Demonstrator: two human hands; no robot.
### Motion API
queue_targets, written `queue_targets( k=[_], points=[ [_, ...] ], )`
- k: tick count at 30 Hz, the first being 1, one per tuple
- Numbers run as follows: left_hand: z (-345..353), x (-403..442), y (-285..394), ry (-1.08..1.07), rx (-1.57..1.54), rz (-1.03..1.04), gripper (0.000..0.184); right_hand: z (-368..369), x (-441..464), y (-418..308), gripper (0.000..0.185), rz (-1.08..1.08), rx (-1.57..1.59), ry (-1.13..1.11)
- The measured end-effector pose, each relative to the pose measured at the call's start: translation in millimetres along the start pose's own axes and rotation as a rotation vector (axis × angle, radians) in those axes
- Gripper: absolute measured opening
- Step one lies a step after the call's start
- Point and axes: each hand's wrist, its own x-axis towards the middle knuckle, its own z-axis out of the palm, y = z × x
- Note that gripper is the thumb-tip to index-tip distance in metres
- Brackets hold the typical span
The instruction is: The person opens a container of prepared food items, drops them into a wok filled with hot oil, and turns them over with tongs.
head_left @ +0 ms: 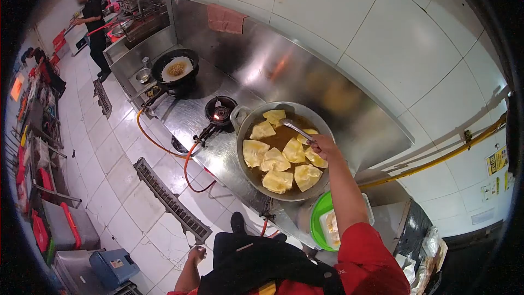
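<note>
My right hand (323,147) is closed round the handle of a metal utensil (295,127), held over a large round pan (244,173). The far end of the utensil is among several pale yellow, flat pieces (277,181) lying in brown oil (279,137). My left hand (197,253) hangs low by my left side, beside the dark apron, with its fingers curled; I cannot make out whether anything is in it.
A lit burner (221,113) sits left of the pan, and a black wok (176,71) stands farther left. Orange hoses (188,166) hang at the counter's front. A green basin (319,221) is near my right arm. Two people (94,27) (46,71) are far left.
</note>
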Motion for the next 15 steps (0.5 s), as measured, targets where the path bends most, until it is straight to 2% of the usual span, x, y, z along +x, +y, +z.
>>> queue_targets(
  k=[2, 4, 7, 9, 10, 12, 13, 15],
  points=[
    [2, -3, 11, 0.022, -0.029, 0.009, 0.029, -1, -2, 2, 0.023, 0.01, 0.015, -0.006],
    [2, -4, 20, 0.04, 0.129, -0.037, 0.03, -5, -5, 6, 0.025, 0.025, 0.033, -0.008],
    [4, -13, 42, 0.05, 0.165, -0.034, 0.032, -10, -13, 8, 0.028, -0.006, 0.037, -0.033],
    [7, -13, 51, 0.046, 0.185, -0.013, 0.032, 0, -42, 0, 0.031, -0.135, -0.108, 0.058],
    [7, -14, 52, 0.043, 0.205, 0.008, 0.032, 3, -51, -1, 0.031, -0.132, -0.106, 0.061],
    [7, 8, 38, 0.026, 0.177, 0.021, 0.032, 8, -65, -2, 0.035, -0.351, -0.553, 0.19],
    [6, 9, 39, 0.01, 0.145, 0.035, 0.033, 11, -73, 0, 0.035, -0.348, -0.549, 0.193],
    [7, 11, 39, -0.002, 0.179, 0.066, 0.033, 21, -86, 10, 0.04, -0.877, -1.267, 0.394]
  ],
)
